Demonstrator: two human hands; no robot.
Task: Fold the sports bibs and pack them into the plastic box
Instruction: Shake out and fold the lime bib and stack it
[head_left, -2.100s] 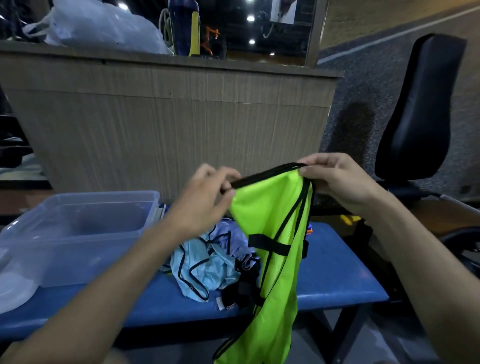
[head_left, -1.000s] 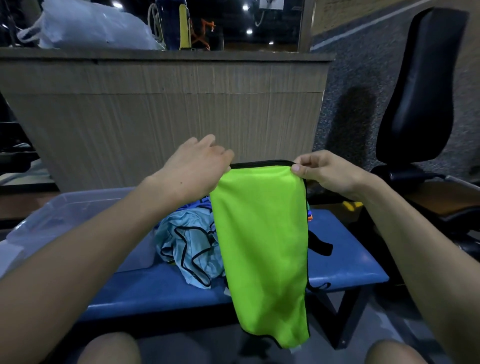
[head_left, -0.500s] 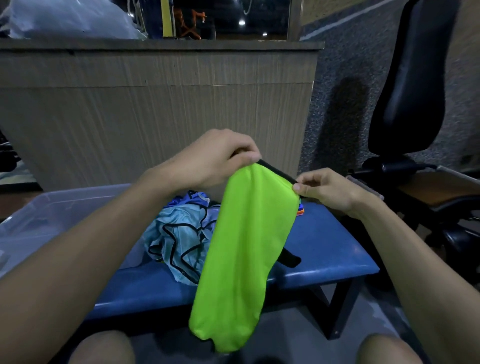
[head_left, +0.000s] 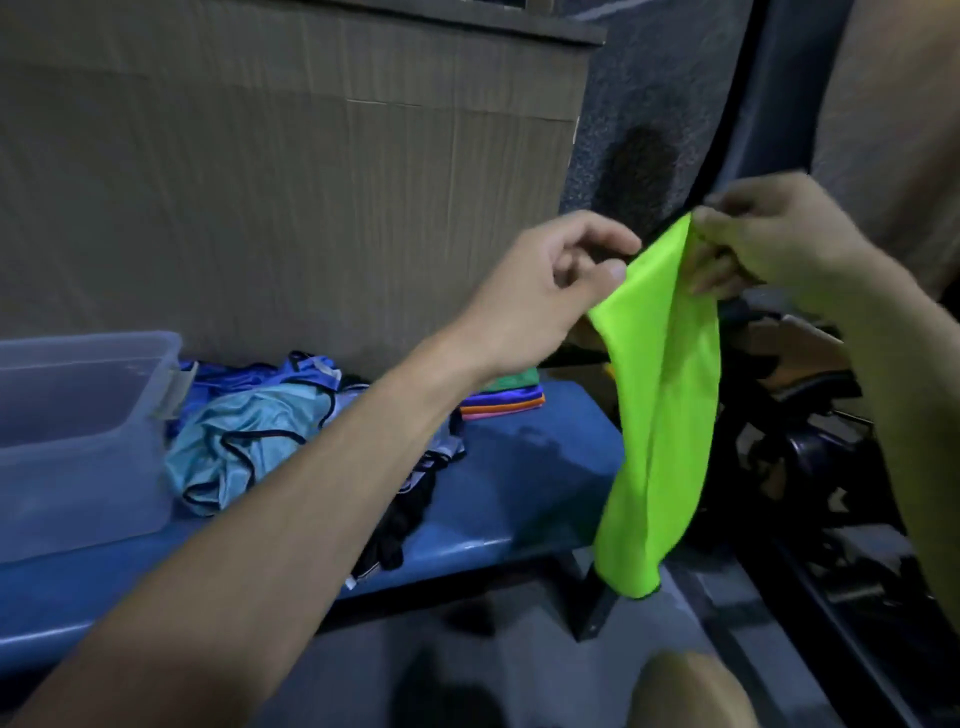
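While the green bib (head_left: 662, 405) hangs in the air at the right of the frame, beyond the right end of the bench (head_left: 519, 499), I read both hands as clamped on its top edge. The left hand (head_left: 545, 291) pinches the left corner between thumb and fingers; the right hand (head_left: 769, 244) has its fingers curled round the upper right corner. The cloth is doubled lengthwise and drapes free below the bench edge.

Risk assessment:
- The fabric looks thin and slick. If either pinch loosens, I judge the fold would open and the bib could drop to the floor.
- The lower end hangs close to the bench leg and the dark equipment at the lower right; I think it could catch there during a swing.
- The frame is blurred, so I cannot confirm that the edges are aligned.

Surroundings:
- The plastic box (head_left: 78, 441) sits at the far left on the bench, well apart from the bib.
- A loose heap of blue bibs (head_left: 249, 431) lies between the box and the hands, in the path to the box.
- A small folded stack (head_left: 504, 400) rests at the back of the bench, behind the left forearm.
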